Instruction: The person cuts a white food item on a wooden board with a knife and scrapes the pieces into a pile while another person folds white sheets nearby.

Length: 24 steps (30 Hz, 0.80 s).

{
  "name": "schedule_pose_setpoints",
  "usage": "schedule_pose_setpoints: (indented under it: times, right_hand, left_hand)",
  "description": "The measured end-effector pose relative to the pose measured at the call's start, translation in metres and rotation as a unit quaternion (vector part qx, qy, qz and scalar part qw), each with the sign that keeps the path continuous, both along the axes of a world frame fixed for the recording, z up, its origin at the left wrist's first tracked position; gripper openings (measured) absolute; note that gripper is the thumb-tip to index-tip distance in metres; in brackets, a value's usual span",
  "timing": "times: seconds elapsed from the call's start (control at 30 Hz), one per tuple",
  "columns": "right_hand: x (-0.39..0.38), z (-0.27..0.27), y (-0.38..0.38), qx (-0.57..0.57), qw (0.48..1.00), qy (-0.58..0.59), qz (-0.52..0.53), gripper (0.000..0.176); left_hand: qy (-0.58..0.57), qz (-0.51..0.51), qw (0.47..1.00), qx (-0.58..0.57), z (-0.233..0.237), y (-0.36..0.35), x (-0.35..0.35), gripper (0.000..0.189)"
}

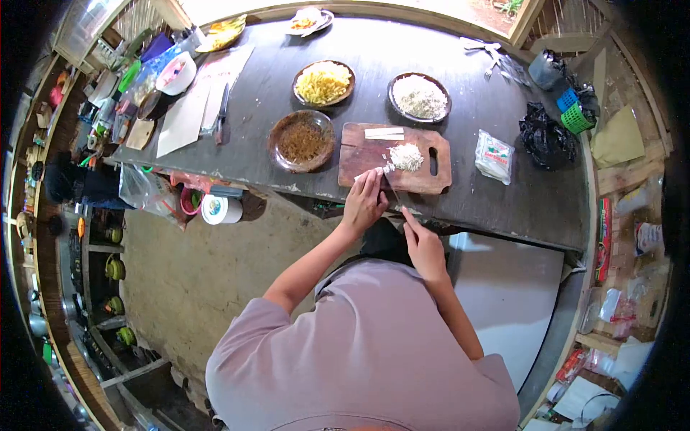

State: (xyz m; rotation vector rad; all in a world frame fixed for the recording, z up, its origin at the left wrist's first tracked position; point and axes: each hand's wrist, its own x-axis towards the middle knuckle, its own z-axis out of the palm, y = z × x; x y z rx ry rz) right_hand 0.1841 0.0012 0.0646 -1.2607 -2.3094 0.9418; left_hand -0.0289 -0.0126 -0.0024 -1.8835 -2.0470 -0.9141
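A wooden cutting board [352, 154] with a slot handle lies at the table's near edge. My left hand [365, 205] presses its fingertips on a small white piece of food at the board's front edge, mostly hidden under the fingers. In my right hand [425, 253] is a kitchen knife [390, 188], its blade pointing up the board beside my left fingertips. Just past the blade sits a heap of finely cut white bits [406, 157]. Two pale white strips [384, 133] rest near the board's far edge.
Around the board stand a brown plate of dark crumbs [302, 140], a bowl of yellow pieces [323, 82] and a bowl of whitish bits [419, 97]. A white packet [494, 156] and black plastic bag [546, 136] lie right. Another knife [221, 113] lies left.
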Motion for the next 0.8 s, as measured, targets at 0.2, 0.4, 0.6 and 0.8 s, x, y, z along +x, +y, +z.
schedule_pose_setpoints:
  times: [0.2,0.4,0.6,0.8]
  right_hand:
    - [-0.038,0.004,0.021,-0.004,1.0,-0.003,0.001,0.041]
    - [-0.006,-0.007,0.005,0.019,0.999,0.034,0.011,0.043]
    - [-0.027,-0.002,0.012,0.033,0.999,0.036,0.014,0.041]
    - [-0.022,0.002,0.011,0.013,1.0,0.006,0.014,0.042]
  left_hand:
    - [0.019,0.006,1.0,0.005,-0.004,0.001,0.002,0.059]
    - [0.027,0.012,1.0,0.005,-0.005,0.0,0.003,0.06]
    - [0.027,0.006,1.0,0.001,-0.011,0.0,0.001,0.061]
    - [0.015,0.004,1.0,-0.001,-0.011,0.0,0.0,0.06]
